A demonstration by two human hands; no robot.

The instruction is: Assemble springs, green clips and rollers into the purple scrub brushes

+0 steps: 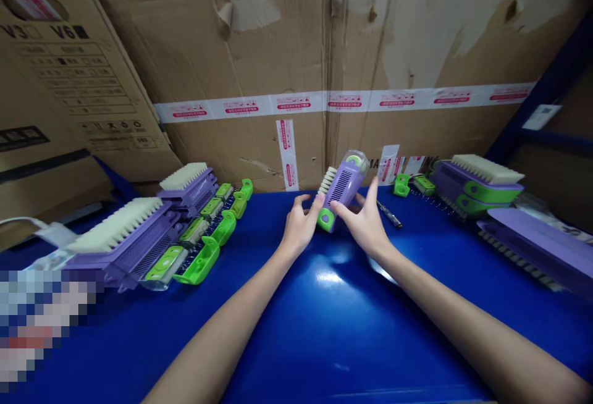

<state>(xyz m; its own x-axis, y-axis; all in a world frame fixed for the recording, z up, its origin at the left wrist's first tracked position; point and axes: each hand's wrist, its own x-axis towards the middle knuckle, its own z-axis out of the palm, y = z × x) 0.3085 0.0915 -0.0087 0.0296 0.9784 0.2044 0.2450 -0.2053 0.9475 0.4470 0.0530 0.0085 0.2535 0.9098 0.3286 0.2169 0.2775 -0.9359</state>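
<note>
A purple brush with pale bristles, green end pieces and a clear cap is held tilted above the blue table. My left hand grips its lower left side, thumb near the bristles. On the other side, my right hand presses its thumb against the lower part of the purple body, with the index finger raised beside it. The fingers behind the brush are partly hidden. Just right of my right hand, a slim dark tool, perhaps a screwdriver, lies on the table.
At left stand purple brush bodies with pale bristles, beside several green end pieces and clear-and-green parts. More purple-and-green brushes and a long purple piece sit at right. Cardboard walls the back of the blue table.
</note>
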